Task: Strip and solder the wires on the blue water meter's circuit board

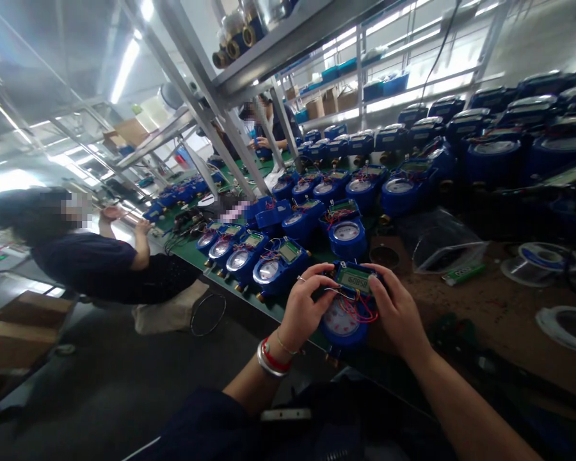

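A blue water meter point(342, 323) with a round dial lies at the bench edge in front of me. At its far end is a green circuit board point(355, 280) whose display shows digits. My left hand point(307, 304) is closed on the board's left side, thumb and fingertips near a thin white wire. On the other side my right hand point(394, 301) grips the board, its thumb by the display's right end. Red and other coloured wires point(362, 308) loop from the board over the dial. Whether the board sits fully in the housing is hidden by my fingers.
Several more blue meters point(271, 267) with exposed boards stand in rows left and ahead. A clear plastic bag point(441, 243), a green cylinder point(463, 274) and a solder spool point(540, 262) lie to the right. A metal shelf frame point(288, 61) rises above. Co-workers point(91, 256) sit further along.
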`<state>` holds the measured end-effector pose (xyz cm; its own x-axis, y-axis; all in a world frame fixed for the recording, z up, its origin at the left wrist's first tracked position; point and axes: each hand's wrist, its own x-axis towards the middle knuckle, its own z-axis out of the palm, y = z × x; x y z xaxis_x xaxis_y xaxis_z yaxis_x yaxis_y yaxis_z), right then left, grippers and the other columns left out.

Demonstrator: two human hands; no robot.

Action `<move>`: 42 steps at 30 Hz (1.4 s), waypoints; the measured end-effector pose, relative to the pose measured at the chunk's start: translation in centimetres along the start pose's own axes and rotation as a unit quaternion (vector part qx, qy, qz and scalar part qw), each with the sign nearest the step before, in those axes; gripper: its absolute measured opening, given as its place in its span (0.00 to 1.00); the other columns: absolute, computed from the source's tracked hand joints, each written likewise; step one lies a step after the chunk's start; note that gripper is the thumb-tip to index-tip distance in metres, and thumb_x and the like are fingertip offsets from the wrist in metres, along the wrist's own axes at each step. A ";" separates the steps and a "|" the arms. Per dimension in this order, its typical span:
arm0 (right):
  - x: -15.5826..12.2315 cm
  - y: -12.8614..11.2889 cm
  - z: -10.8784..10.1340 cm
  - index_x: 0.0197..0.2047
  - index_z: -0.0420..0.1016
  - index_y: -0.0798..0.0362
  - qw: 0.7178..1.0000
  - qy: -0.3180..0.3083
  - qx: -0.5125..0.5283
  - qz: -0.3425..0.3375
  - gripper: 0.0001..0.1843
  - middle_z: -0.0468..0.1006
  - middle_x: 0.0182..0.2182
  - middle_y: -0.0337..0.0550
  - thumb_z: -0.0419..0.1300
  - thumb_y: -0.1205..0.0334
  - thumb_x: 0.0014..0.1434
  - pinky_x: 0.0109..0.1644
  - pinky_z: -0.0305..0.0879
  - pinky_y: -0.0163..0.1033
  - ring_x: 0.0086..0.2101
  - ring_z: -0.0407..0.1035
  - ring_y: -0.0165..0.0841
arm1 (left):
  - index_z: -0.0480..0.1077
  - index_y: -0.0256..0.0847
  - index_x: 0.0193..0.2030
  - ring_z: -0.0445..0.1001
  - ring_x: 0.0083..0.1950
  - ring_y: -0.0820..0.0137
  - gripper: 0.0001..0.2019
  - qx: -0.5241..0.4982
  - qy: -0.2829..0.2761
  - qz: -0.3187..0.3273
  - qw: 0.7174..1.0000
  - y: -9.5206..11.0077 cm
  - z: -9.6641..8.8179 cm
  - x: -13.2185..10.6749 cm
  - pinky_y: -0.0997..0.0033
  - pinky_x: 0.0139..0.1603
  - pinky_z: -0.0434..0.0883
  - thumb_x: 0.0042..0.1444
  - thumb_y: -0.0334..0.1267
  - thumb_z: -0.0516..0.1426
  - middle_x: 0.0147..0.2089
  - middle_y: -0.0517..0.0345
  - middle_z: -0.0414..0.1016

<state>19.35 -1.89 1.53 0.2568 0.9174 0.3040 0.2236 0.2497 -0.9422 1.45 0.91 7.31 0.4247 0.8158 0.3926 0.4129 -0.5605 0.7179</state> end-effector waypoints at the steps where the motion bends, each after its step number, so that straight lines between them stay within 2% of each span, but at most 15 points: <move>1: 0.0 0.0 0.0 0.53 0.69 0.47 1.000 0.001 0.001 0.001 0.18 0.71 0.51 0.42 0.49 0.49 0.67 0.56 0.61 0.44 0.50 0.66 0.39 | 0.72 0.39 0.38 0.68 0.58 0.63 0.04 -0.002 0.001 -0.001 1.000 0.0 0.0 0.0 0.56 0.59 0.65 0.57 0.30 0.57 0.56 0.49 0.69; 7: -0.1 0.2 0.0 0.53 0.69 0.49 1.000 0.000 0.003 -0.003 0.18 0.71 0.52 0.44 0.49 0.49 0.66 0.55 0.62 0.45 0.51 0.66 0.40 | 0.70 0.39 0.38 0.68 0.59 0.63 0.02 -0.033 0.022 -0.002 0.999 0.5 -0.1 0.0 0.55 0.61 0.63 0.59 0.31 0.56 0.53 0.49 0.73; 13: 0.0 0.4 -0.1 0.53 0.69 0.48 1.000 -0.001 0.004 -0.005 0.18 0.71 0.51 0.43 0.49 0.49 0.67 0.56 0.62 0.45 0.51 0.66 0.40 | 0.69 0.40 0.39 0.66 0.61 0.62 0.03 -0.083 0.000 -0.011 0.996 0.9 -0.4 -0.2 0.53 0.61 0.64 0.61 0.34 0.55 0.41 0.50 0.78; 17: 0.0 0.4 -0.2 0.53 0.69 0.48 1.000 -0.002 0.008 -0.007 0.18 0.71 0.51 0.43 0.49 0.49 0.67 0.56 0.62 0.45 0.51 0.66 0.40 | 0.71 0.40 0.38 0.70 0.54 0.63 0.04 -0.058 -0.005 -0.001 0.998 0.5 -0.5 0.1 0.54 0.60 0.65 0.59 0.37 0.57 0.42 0.50 0.76; 21: 0.1 0.2 -0.3 0.53 0.69 0.48 1.000 -0.003 0.008 -0.008 0.18 0.71 0.51 0.43 0.50 0.50 0.66 0.56 0.62 0.45 0.50 0.66 0.40 | 0.72 0.40 0.37 0.71 0.45 0.65 0.06 -0.051 -0.004 0.007 0.999 0.1 -0.5 0.4 0.55 0.59 0.65 0.59 0.39 0.57 0.38 0.53 0.74; 32: 0.1 0.3 -0.2 0.53 0.69 0.48 1.000 0.001 -0.002 -0.008 0.18 0.72 0.50 0.43 0.50 0.49 0.66 0.56 0.61 0.45 0.50 0.66 0.40 | 0.75 0.40 0.36 0.69 0.47 0.64 0.08 -0.029 -0.015 -0.006 0.999 0.0 -0.3 0.3 0.55 0.58 0.65 0.59 0.40 0.57 0.37 0.53 0.73; 42: -0.1 0.3 -0.2 0.52 0.69 0.45 1.000 0.000 -0.004 0.010 0.18 0.72 0.50 0.39 0.51 0.47 0.65 0.55 0.61 0.44 0.50 0.66 0.39 | 0.75 0.40 0.35 0.69 0.42 0.66 0.08 0.046 -0.020 0.050 0.997 1.1 -0.3 0.5 0.60 0.50 0.68 0.60 0.40 0.56 0.34 0.54 0.74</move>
<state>19.53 -1.95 1.26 0.2611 0.9220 0.2860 0.2265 0.2294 -0.9466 1.89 0.75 8.43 0.4990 0.7500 0.4342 0.4384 -0.6506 0.6200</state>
